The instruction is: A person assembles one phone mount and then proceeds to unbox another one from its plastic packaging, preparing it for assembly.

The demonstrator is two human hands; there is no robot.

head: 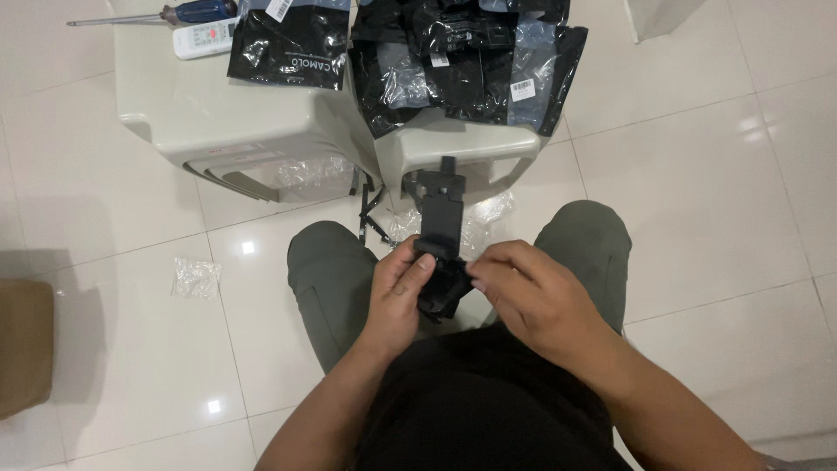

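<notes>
Between the knees, near the body, a black bracket point(442, 228) is gripped by the closed left hand point(398, 292) and pinched by the right hand point(523, 292), while glossy black packets point(471, 61) with white labels are piled far on pale stools point(218, 113).

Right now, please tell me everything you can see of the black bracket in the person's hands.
The bracket is matte black and looks like metal or hard plastic. It has a flat rectangular body with a narrow stub at its far end, beside a small plate with holes. It points away from the person, above the tiled floor between the knees. The left hand grips its near end, and the right hand touches it with its fingers. Its lower part is hidden, dark and unclear.
</notes>
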